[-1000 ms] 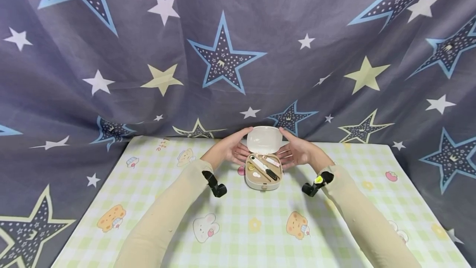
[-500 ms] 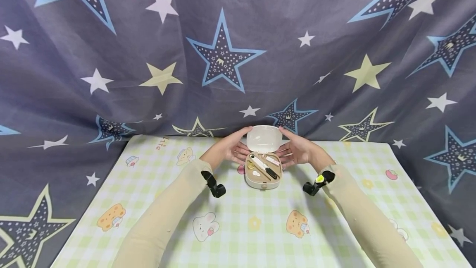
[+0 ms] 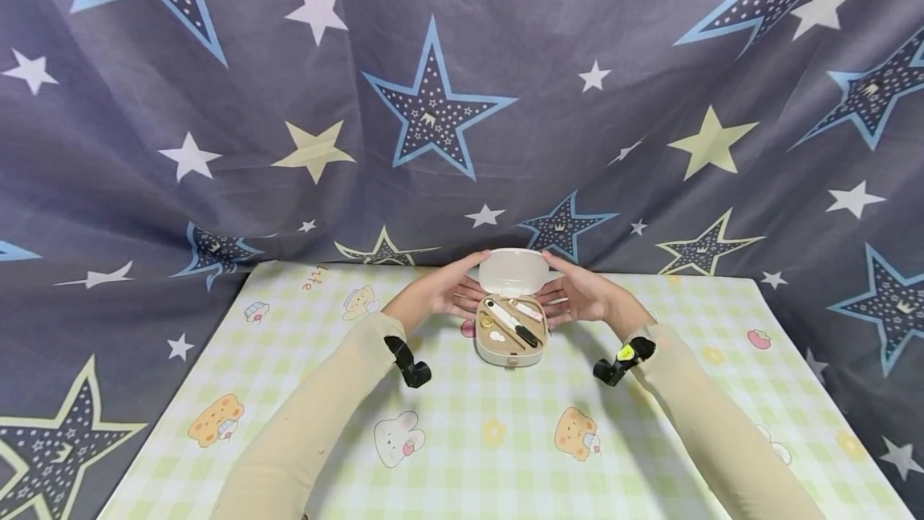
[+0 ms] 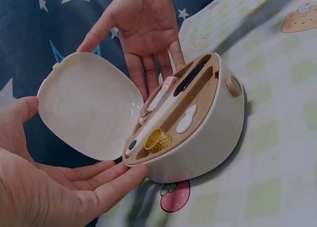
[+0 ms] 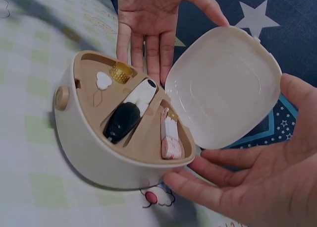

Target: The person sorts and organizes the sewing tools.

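Observation:
A white sewing box (image 3: 508, 355) stands on the table with its lid (image 3: 514, 271) raised at the back. In its tan tray (image 4: 205, 90) lie a gold thimble (image 4: 158, 141), a white needle threader (image 4: 186, 119), a white tool with a black end (image 5: 123, 122) and a small pink-and-white item (image 5: 170, 138). My left hand (image 3: 456, 287) touches the lid's left edge with its thumb, its straight fingers spread at the box's back left side. My right hand (image 3: 577, 292) mirrors it on the right, thumb at the lid's right edge, fingers extended by the box.
A checked tablecloth (image 3: 498, 456) with cartoon prints covers the table. Directly behind the lid hangs a dark star-patterned curtain (image 3: 447, 207), close to the table's back edge.
The lid has tipped slightly forward, with both thumbs still at its edges. Both wrists have moved slightly outward. The box body has stayed in place.

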A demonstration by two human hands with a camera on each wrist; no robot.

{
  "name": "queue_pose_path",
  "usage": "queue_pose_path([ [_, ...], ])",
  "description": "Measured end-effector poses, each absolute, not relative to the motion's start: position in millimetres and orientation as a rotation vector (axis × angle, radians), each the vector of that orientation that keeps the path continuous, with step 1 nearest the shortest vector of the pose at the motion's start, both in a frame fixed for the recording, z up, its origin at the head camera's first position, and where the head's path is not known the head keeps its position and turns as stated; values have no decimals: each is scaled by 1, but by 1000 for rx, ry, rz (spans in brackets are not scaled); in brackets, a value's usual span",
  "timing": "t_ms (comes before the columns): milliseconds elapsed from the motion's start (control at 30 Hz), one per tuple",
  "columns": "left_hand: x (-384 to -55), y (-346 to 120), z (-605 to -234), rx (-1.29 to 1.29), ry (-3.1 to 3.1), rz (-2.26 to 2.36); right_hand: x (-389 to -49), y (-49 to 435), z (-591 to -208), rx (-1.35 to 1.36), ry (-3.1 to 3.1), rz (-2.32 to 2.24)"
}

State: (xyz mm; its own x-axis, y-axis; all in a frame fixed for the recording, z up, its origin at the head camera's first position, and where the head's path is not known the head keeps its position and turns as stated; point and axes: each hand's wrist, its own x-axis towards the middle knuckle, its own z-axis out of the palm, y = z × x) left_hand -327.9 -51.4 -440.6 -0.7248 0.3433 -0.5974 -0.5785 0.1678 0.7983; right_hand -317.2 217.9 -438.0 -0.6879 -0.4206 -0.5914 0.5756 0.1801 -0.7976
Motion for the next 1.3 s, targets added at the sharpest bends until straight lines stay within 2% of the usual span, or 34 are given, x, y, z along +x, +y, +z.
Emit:
queue_pose_path([
  [433, -327, -65, -459, 41, 1757, 1626, -310, 227, -446, -67, 1681, -1625],
  [1300, -320, -71, -473, 261, 1759, 1653, -297, 238, -461, -218, 1709, -1723],
])
